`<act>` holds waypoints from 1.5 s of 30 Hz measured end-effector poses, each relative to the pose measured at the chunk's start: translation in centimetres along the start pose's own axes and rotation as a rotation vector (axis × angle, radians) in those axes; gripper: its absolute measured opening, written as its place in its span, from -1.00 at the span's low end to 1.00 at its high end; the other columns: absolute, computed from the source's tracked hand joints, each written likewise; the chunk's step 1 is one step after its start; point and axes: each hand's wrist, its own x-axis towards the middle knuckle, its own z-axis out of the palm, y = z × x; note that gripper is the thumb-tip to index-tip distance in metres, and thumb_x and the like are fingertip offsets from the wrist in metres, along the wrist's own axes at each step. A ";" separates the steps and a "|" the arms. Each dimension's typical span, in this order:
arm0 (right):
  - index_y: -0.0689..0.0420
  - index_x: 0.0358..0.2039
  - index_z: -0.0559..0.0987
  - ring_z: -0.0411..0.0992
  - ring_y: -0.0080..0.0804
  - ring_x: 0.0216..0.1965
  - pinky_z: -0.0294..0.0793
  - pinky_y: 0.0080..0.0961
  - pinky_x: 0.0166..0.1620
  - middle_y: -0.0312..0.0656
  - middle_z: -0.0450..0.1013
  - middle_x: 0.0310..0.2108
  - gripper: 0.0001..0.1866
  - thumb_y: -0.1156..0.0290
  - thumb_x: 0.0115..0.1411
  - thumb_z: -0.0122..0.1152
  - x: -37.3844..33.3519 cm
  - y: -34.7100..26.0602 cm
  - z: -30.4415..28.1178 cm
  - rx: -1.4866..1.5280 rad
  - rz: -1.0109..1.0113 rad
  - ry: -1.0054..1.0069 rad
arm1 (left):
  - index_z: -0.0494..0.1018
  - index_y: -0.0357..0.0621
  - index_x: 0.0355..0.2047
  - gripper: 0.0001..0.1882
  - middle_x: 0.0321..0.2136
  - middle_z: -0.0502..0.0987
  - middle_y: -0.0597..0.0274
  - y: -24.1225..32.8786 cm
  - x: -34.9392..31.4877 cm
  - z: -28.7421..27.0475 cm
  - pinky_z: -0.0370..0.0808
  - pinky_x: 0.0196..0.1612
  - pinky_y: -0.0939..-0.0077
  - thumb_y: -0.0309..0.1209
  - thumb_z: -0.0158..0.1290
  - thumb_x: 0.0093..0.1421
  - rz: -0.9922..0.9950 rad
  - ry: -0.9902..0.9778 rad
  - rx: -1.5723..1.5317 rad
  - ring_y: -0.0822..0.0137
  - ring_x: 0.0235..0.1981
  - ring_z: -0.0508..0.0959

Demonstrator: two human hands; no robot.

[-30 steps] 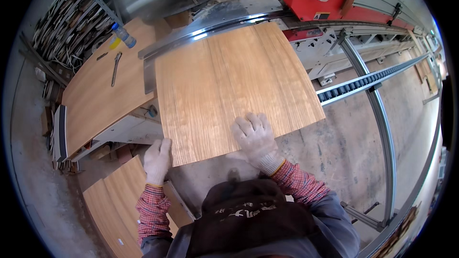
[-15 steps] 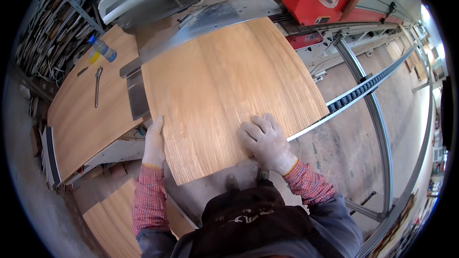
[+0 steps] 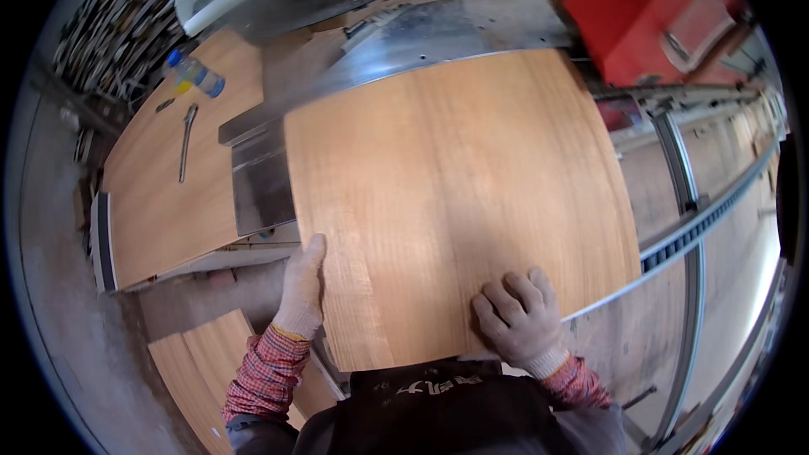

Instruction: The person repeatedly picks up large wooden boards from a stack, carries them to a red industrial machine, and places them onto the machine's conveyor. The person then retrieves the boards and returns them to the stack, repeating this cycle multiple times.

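1. A large wood-veneered panel (image 3: 455, 202) is seen lying flat on the metal bed (image 3: 438, 42) of a workshop machine, its grain and long axis running away from the person toward the red machine housing (image 3: 649, 13).
2. The panel's near edge is met by both gloved hands, so the whole sheet lies ahead of them.
3. The left hand (image 3: 302, 295) is set against the near left edge, fingers straight and together, not curled round it.
4. The right hand (image 3: 521, 320) is laid palm-down on the near right corner, fingers spread and pressed flat, clamped on nothing.
5. Neither hand is clearly nearer; the two are held well apart.
6. To the left, a wrench (image 3: 185, 141) and a plastic bottle (image 3: 195, 74) are seen on another veneered board (image 3: 160, 202).
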 end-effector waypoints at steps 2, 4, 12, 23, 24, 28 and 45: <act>0.07 -0.15 0.58 0.39 -0.13 -0.06 0.44 -0.04 -0.12 -0.19 0.41 -0.08 -0.59 0.32 -0.08 0.38 -0.4 1.5 -0.8 -0.007 0.008 -0.027 | 0.36 -0.28 0.23 -0.41 0.04 0.59 0.04 0.4 -0.5 2.5 0.61 0.05 0.17 -0.05 0.06 0.42 -0.084 0.022 -0.009 0.14 0.01 0.63; 0.07 -0.15 0.58 0.39 -0.14 -0.06 0.43 -0.04 -0.14 -0.19 0.41 -0.08 -0.60 0.37 -0.08 0.36 -1.2 3.3 -1.4 0.001 0.013 -0.055 | 0.35 -0.27 0.24 -0.40 0.06 0.57 0.03 0.1 -0.8 4.8 0.61 0.05 0.16 -0.04 0.07 0.41 -0.081 0.018 -0.019 0.14 0.02 0.63; 0.04 -0.12 0.56 0.37 -0.10 0.02 0.44 0.07 -0.08 -0.20 0.39 -0.03 -0.60 0.40 -0.03 0.38 -4.9 10.7 -3.9 -0.093 0.011 -0.051 | 0.31 -0.33 0.29 -0.38 0.12 0.54 0.03 -3.2 -0.7 12.7 0.53 0.15 0.24 -0.09 0.05 0.44 -0.004 -0.049 -0.001 0.21 0.08 0.58; 0.09 0.06 0.49 0.32 0.11 0.18 0.27 0.35 0.25 -0.11 0.37 0.10 -0.29 -0.12 0.02 0.36 -10.5 21.2 -9.6 -0.126 0.061 -0.225 | 0.34 -0.34 0.26 -0.45 0.06 0.55 0.08 -5.9 -0.9 26.1 0.53 0.11 0.29 -0.18 0.03 0.44 -0.007 -0.200 -0.102 0.27 0.02 0.57; 0.12 0.08 0.48 0.32 0.14 0.19 0.25 0.36 0.27 -0.08 0.38 0.11 -0.19 -0.22 -0.02 0.38 -10.4 21.6 -10.3 -0.104 0.077 -0.232 | 0.35 -0.33 0.25 -0.46 0.05 0.55 0.10 -6.8 -0.5 27.0 0.52 0.10 0.30 -0.17 0.02 0.44 0.016 -0.176 -0.076 0.29 0.01 0.56; 0.22 0.05 0.47 0.32 0.16 0.15 0.26 0.35 0.21 -0.04 0.38 0.09 0.00 -0.40 -0.16 0.37 -11.1 24.1 -11.2 -0.119 0.031 -0.153 | 0.48 -0.35 0.14 -0.50 -0.04 0.59 0.19 -8.0 -0.6 32.4 0.50 0.03 0.39 -0.14 0.02 0.45 0.198 -0.111 0.059 0.41 -0.05 0.52; 0.27 0.20 0.45 0.34 0.24 0.26 0.29 0.15 0.32 0.15 0.41 0.20 -0.16 0.04 -0.02 0.45 -15.8 27.9 -10.0 -0.180 -0.025 0.031 | 0.41 -0.29 -0.03 -0.67 -0.21 0.60 -0.14 -15.2 2.8 50.2 0.54 -0.09 0.11 -0.25 -0.11 0.44 0.544 -0.479 0.728 -0.03 -0.08 0.64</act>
